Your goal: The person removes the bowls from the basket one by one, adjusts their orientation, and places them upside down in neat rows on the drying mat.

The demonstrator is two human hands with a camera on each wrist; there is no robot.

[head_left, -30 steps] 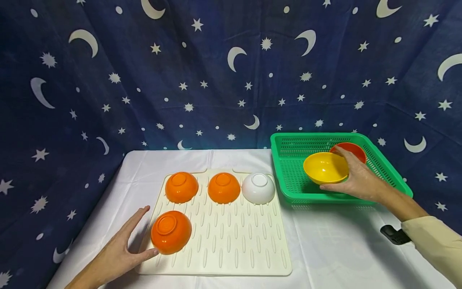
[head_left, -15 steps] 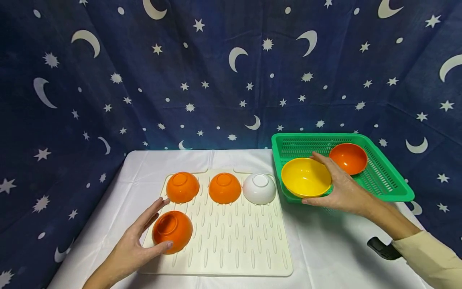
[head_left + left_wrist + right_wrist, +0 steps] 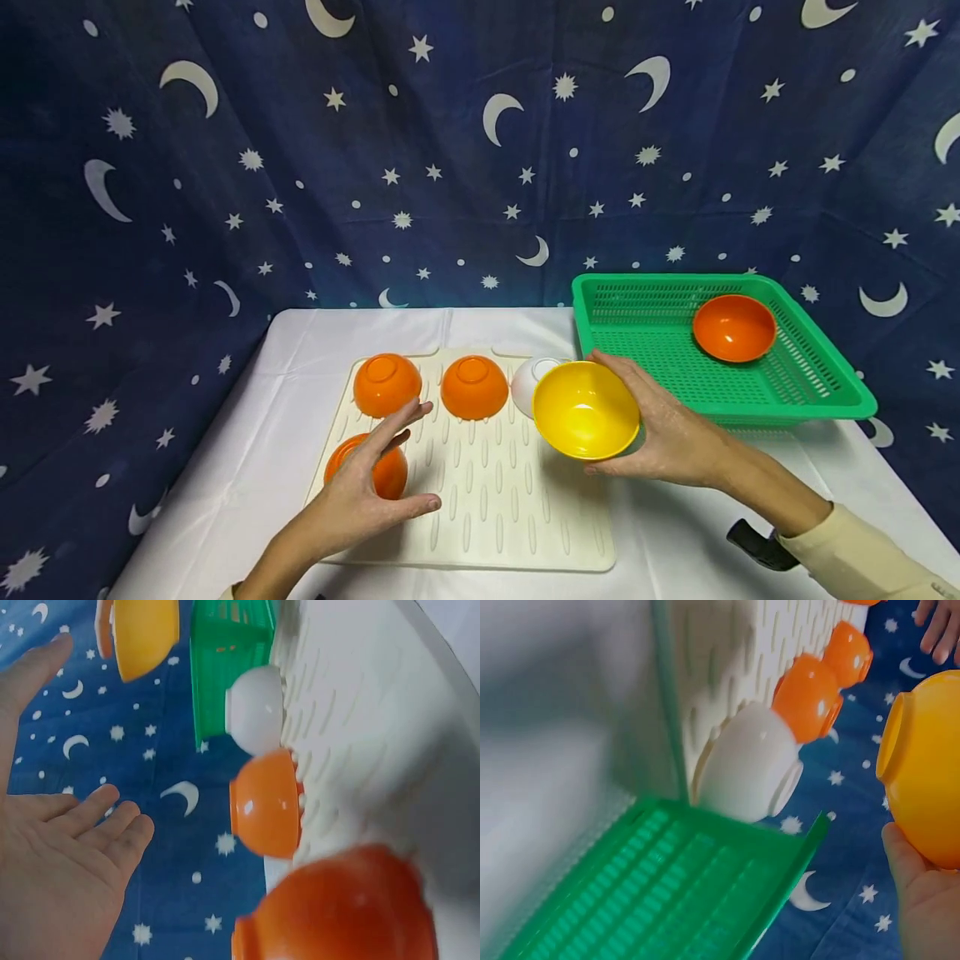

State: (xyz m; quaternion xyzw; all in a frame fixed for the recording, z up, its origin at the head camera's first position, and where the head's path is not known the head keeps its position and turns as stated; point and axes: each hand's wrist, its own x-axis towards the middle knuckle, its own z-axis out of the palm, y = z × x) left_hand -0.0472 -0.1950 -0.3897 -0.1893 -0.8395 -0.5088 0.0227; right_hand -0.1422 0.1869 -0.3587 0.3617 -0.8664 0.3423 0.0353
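My right hand (image 3: 678, 437) holds a yellow bowl (image 3: 587, 410) by its side, tilted with the inside toward the head camera, above the right part of a cream drying mat (image 3: 517, 525). The bowl (image 3: 934, 765) also shows in the right wrist view. My left hand (image 3: 360, 504) hovers over the mat's left side with fingers spread and nothing held. It partly hides an upturned orange bowl (image 3: 390, 477). Along the mat's back row stand two upturned orange bowls, one on the left (image 3: 387, 385) and one in the middle (image 3: 474, 387), and a white bowl (image 3: 528, 383), partly covered by the yellow one.
A green basket (image 3: 825, 412) stands at the back right of the table, with an orange-red bowl (image 3: 735, 328) lying inside, its opening up. White cloth (image 3: 232, 467) covers the table. Behind hangs a dark blue curtain (image 3: 450, 125) with moons and stars.
My right hand has lifted the yellow bowl out of the green basket and carried it left over the mat. My left hand has moved right, across the front orange bowl.
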